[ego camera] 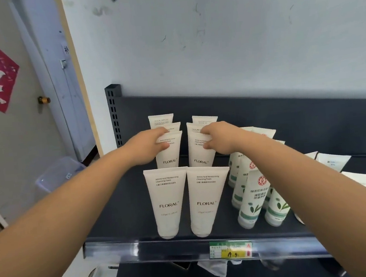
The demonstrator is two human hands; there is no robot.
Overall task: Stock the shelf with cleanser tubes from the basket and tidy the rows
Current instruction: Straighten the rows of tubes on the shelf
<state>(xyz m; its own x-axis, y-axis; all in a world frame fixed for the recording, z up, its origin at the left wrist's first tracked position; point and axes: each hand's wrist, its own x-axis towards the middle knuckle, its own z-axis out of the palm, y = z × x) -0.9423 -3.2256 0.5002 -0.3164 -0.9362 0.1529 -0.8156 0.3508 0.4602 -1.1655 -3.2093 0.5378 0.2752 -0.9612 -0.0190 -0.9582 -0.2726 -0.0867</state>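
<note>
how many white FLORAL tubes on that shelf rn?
7 FLORAL tubes. Left row, four: front, one gripped by the left hand, two behind. Right row, three: front, one gripped by the right hand, one behind. Hands may hide more.

white plastic cleanser tubes [171, 201] are showing "FLORAL", "Amino Acid Moisturizing Cleansing Foam"; green-yellow shelf-edge price tag [230, 248] is showing "A 9".

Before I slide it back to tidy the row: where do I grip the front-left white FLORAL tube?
Probably pinch the front-left white plastic FLORAL tube across its wide flat top, from above: it stands upright on its cap, and the neighbouring tube crowds its right side.
</note>
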